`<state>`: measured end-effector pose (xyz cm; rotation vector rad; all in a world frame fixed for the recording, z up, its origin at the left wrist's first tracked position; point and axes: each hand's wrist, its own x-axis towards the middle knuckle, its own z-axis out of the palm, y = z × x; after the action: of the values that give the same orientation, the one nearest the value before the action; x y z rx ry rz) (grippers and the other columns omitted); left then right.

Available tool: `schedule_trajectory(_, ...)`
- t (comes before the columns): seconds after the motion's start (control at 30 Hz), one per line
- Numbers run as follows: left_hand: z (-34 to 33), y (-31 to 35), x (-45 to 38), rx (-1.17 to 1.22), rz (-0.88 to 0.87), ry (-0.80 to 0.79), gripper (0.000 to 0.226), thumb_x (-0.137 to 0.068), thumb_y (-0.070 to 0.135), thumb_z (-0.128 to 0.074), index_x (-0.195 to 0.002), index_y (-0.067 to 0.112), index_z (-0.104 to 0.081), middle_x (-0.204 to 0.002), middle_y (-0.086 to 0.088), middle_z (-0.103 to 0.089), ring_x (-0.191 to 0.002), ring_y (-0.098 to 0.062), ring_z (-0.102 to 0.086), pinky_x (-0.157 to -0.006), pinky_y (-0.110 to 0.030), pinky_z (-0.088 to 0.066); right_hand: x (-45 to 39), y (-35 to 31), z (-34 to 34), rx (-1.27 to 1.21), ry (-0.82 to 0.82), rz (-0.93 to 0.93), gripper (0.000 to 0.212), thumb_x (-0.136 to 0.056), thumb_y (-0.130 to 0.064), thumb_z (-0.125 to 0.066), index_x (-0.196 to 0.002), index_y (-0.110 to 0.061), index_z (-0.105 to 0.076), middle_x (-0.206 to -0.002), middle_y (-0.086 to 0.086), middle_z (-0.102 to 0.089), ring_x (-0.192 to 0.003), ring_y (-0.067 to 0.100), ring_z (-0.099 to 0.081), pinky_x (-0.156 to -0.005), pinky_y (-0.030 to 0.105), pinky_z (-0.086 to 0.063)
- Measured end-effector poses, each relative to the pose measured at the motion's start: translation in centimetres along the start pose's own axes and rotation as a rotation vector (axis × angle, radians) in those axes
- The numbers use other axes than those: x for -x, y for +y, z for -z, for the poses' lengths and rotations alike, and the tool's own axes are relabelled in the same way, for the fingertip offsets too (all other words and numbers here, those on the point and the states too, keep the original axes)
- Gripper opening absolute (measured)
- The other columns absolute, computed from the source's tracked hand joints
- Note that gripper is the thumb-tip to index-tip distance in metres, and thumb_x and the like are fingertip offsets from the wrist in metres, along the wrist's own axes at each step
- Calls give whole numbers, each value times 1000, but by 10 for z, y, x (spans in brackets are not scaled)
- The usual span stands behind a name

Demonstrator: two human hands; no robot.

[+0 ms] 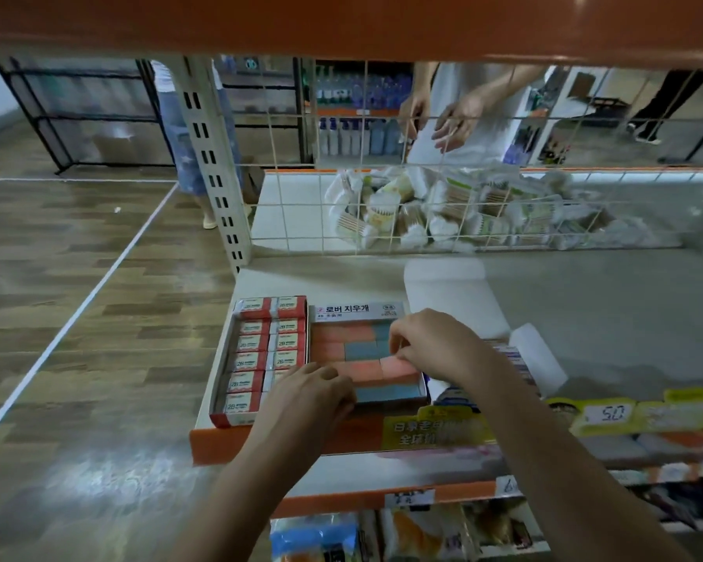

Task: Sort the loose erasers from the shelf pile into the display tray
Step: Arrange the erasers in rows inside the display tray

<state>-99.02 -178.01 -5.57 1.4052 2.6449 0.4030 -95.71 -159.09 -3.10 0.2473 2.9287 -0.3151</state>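
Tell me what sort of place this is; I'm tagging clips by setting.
Probably a small shop's stationery aisle: boxed erasers in a display tray, a yellow price tag on the shelf edge, and packaged goods behind a wire grid.

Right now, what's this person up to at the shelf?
They are filling a display tray of pink and blue erasers on a shop shelf. The right hand pinches a pink eraser at the tray's near rows, while the left hand rests on the tray's front edge. A red box of wrapped erasers sits beside it.
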Motion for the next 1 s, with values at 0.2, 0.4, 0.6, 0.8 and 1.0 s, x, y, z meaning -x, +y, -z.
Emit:
schedule_trajectory(0.2,0,-4,-3,-17,-30,-21,27,-99,35,-37,-117,27,-56,-121,10,-55,-115,-9,-46,-96,-21,-36,8,3,-8,17,58,41,17,-90,-24,-59,-105,-17,-63,-108,-2,-56,-101,14,-51,-79,22,-38)
schedule_trajectory(0.4,1,-6,-6,-74,-72,-48,28,-100,36,-34,-117,28,-54,-121,9,-54,-114,-10,-45,-94,-21,-33,12,-3,-19,66,140,63,17,-89,-22,-59,-106,-19,-62,-109,-3,-57,-103,12,-45,-83,21,-32)
schedule_trajectory(0.6,6,-5,-8,-68,-108,-109,26,-100,35,-34,-117,26,-53,-121,8,-54,-113,-10,-46,-96,-23,-36,15,-2,-27,67,181,44,21,-89,-26,-61,-109,-21,-60,-111,-5,-57,-104,12,-45,-88,24,-35)
schedule_trajectory(0.8,26,5,-39,-169,-146,-82,27,-98,40,-36,-100,25,-59,-101,7,-60,-87,-8,-53,-82,-24,-47,26,5,-11,-1,245,73,30,-92,-25,-56,-121,-17,-55,-122,-2,-54,-114,14,-43,-93,26,-36)
schedule_trajectory(1.0,35,70,-114,-261,-204,83,30,-97,41,-40,-117,24,-56,-114,1,-59,-108,-20,-52,-87,-32,-40,57,65,25,99,359,-108,39,-94,-26,-52,-131,-16,-47,-132,4,-47,-122,20,-41,-100,31,-34)
